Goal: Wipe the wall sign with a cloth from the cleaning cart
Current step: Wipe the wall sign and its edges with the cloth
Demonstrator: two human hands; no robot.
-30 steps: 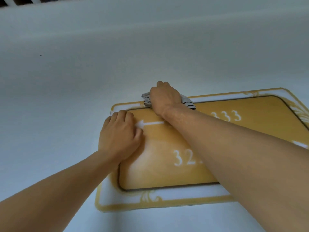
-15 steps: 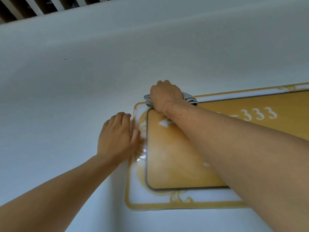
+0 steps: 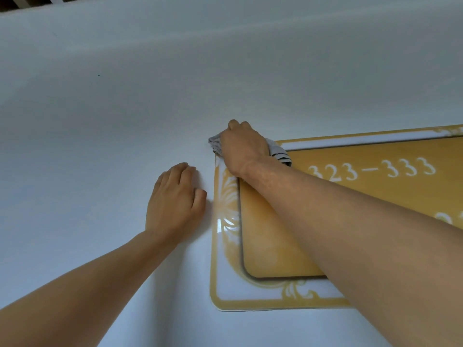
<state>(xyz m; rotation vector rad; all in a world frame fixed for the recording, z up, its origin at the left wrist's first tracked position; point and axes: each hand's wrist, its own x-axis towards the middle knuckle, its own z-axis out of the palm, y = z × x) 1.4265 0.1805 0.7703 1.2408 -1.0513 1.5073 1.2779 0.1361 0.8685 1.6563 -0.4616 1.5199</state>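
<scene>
Wiping is underway: the right hand (image 3: 244,149) grips the bunched cloth (image 3: 280,154) against the sign (image 3: 265,246) at its 11 o'clock corner. Left hand (image 3: 175,201) lies flat, holding nothing, on the wall (image 3: 125,121). Next, probably sweep toward 3 o'clock.

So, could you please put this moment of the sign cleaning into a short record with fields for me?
sign: yellow plate with white numbers 323-333, mounted on the wall
cloth: grey, striped, bunched at the sign's top left corner
right hand: grips the cloth and presses it on that corner
left hand: flat on the wall, fingers together, just left of the sign, not touching it
unwiped or wiped: cannot tell from this view
cleaning cart: not in view
</scene>
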